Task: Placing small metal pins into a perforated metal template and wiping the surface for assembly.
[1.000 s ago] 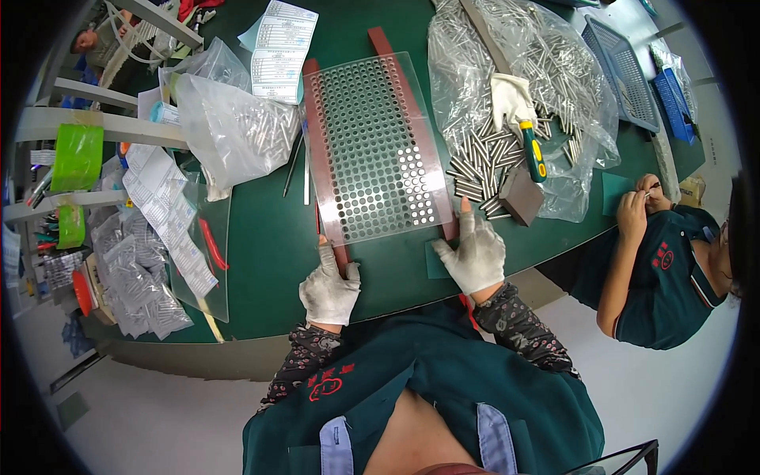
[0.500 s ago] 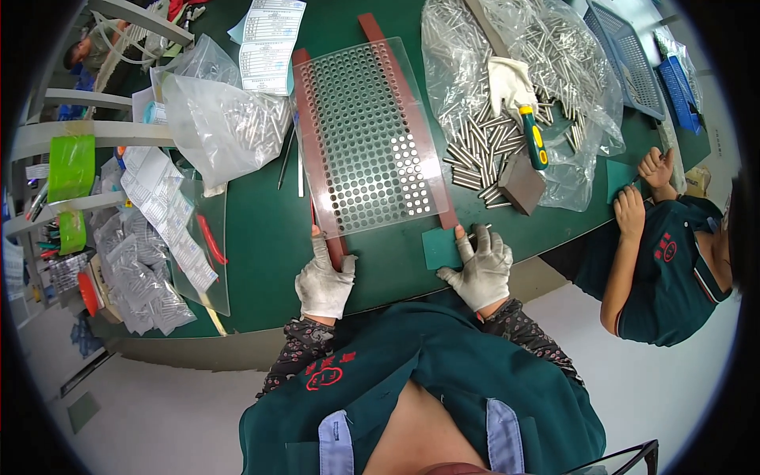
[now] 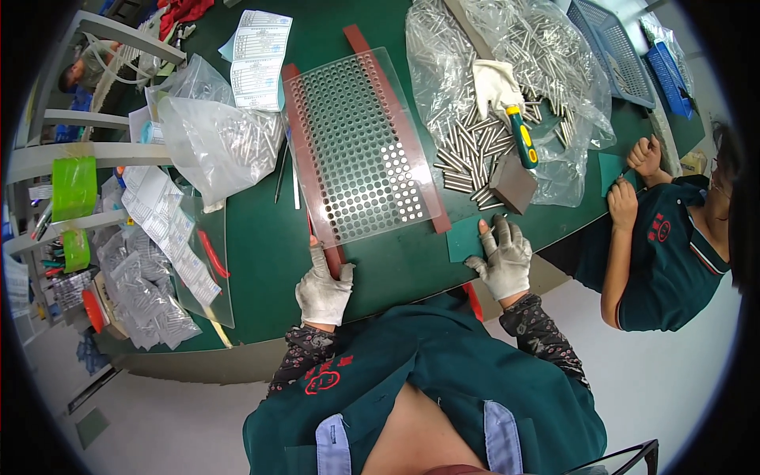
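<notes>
My left hand (image 3: 324,290), in a white glove with a bare fingertip, straddles the near end of a red-brown strip (image 3: 301,127), index finger along its left side and thumb at its right. A clear plate with rows of round holes (image 3: 344,150) lies across this strip and a second red-brown strip (image 3: 415,150). Shiny metal pieces (image 3: 402,178) fill some holes at the plate's right. My gloved right hand (image 3: 504,257) is open, fingers stretched out over a small green sheet (image 3: 464,240), apart from the strips. What lies under its fingers is hidden.
Right of the plate, an open clear bag (image 3: 582,170) spills metal pins (image 3: 467,150) beside a brown block (image 3: 513,184), a green-yellow handle (image 3: 522,136) and a white glove (image 3: 495,87). Bags (image 3: 214,142) and papers (image 3: 260,59) lie left. A co-worker (image 3: 673,245) sits at right.
My right hand has moved right, away from the right strip's near end, and the green sheet has shifted right with it. My left hand stays at the left strip. The view has shifted slightly.
</notes>
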`<state>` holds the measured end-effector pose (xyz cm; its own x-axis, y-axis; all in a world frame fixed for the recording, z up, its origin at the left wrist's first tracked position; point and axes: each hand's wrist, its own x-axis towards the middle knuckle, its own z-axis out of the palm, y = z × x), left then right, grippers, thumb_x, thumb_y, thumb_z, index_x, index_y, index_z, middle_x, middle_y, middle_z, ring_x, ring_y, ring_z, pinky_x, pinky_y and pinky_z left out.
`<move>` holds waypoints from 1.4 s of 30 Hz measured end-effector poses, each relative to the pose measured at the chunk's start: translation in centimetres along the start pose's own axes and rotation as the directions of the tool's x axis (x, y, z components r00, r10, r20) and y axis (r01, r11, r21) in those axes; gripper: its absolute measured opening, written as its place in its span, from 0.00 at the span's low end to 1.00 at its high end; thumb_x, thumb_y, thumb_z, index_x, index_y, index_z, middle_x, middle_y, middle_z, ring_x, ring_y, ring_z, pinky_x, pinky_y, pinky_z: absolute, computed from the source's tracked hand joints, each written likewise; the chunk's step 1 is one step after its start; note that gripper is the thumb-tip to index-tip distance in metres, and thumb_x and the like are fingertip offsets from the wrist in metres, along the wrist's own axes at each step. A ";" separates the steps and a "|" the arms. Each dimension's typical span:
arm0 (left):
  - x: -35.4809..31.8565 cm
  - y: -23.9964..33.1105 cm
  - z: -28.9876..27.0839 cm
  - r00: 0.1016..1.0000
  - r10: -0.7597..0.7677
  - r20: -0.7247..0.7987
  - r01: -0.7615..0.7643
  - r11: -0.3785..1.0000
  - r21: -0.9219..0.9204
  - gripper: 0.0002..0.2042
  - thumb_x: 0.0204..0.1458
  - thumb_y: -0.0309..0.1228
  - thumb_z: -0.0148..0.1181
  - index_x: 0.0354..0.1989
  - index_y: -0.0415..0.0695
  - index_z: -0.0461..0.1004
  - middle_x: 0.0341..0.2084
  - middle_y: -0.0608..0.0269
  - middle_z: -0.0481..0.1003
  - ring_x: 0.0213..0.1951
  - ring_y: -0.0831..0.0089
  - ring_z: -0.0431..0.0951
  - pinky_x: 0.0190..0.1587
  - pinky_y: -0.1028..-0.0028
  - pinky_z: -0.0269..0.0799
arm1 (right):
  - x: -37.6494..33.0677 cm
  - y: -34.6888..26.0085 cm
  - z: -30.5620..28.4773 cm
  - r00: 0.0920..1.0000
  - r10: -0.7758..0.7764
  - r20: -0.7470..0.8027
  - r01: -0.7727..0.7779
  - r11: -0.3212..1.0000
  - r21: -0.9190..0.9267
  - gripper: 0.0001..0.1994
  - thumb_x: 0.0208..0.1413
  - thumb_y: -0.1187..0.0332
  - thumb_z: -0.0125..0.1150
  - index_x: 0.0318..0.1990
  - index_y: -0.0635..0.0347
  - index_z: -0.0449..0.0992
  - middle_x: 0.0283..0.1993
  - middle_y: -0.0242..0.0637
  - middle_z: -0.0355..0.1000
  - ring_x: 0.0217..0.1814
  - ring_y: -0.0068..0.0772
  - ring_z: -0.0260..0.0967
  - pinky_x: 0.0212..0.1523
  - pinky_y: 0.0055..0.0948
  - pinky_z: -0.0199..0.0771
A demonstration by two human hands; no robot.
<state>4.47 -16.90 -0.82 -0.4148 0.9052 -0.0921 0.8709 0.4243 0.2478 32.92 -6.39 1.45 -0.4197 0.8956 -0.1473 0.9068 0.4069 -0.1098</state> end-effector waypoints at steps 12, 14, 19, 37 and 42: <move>0.5 0.5 -1.3 0.998 -0.049 0.031 0.049 0.999 0.001 0.44 0.37 0.41 0.63 0.62 0.41 0.45 0.17 0.53 0.71 0.19 0.57 0.72 0.27 0.65 0.71 | 1.0 -2.5 -0.8 0.954 -0.041 -0.296 0.079 0.990 0.119 0.27 0.40 0.55 0.59 0.50 0.58 0.68 0.38 0.39 0.67 0.36 0.40 0.65 0.35 0.39 0.62; 1.0 0.3 -1.6 0.998 -0.058 0.030 0.059 0.997 -0.042 0.42 0.38 0.39 0.62 0.62 0.40 0.47 0.16 0.55 0.70 0.18 0.59 0.71 0.26 0.67 0.70 | 2.8 -4.2 -1.6 0.963 -0.032 -0.268 0.087 0.976 0.198 0.27 0.42 0.56 0.58 0.50 0.61 0.67 0.36 0.40 0.67 0.36 0.41 0.65 0.36 0.38 0.64; 2.3 -0.9 -1.3 0.999 -0.042 -0.017 0.040 0.994 -0.099 0.37 0.42 0.43 0.59 0.60 0.42 0.52 0.25 0.51 0.72 0.27 0.56 0.74 0.30 0.63 0.70 | 8.2 -5.7 -1.5 0.939 -0.021 -0.343 0.145 0.929 0.340 0.23 0.47 0.65 0.54 0.52 0.63 0.64 0.35 0.44 0.67 0.36 0.46 0.66 0.36 0.41 0.68; 2.9 0.4 -1.4 0.990 -0.128 -0.054 0.107 0.951 -0.290 0.21 0.41 0.40 0.59 0.43 0.42 0.70 0.27 0.55 0.69 0.30 0.58 0.72 0.32 0.63 0.69 | 13.4 -6.0 0.6 0.988 0.093 -0.120 -0.013 0.839 0.544 0.20 0.47 0.73 0.53 0.51 0.52 0.68 0.44 0.45 0.65 0.46 0.46 0.64 0.47 0.37 0.65; 4.3 0.2 -3.3 0.935 0.060 -0.351 -0.138 0.970 -0.202 0.21 0.42 0.39 0.57 0.44 0.41 0.68 0.31 0.55 0.69 0.33 0.57 0.71 0.34 0.62 0.68 | 13.6 -5.3 0.3 0.997 0.048 -0.061 -0.009 0.849 0.529 0.19 0.49 0.67 0.52 0.52 0.55 0.66 0.45 0.46 0.67 0.47 0.48 0.64 0.48 0.38 0.65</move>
<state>1.98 -12.96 2.03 -0.4279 0.8635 0.2669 0.8485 0.2822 0.4476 22.38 3.53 -0.22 -0.3722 0.9236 -0.0918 0.7529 0.2426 -0.6118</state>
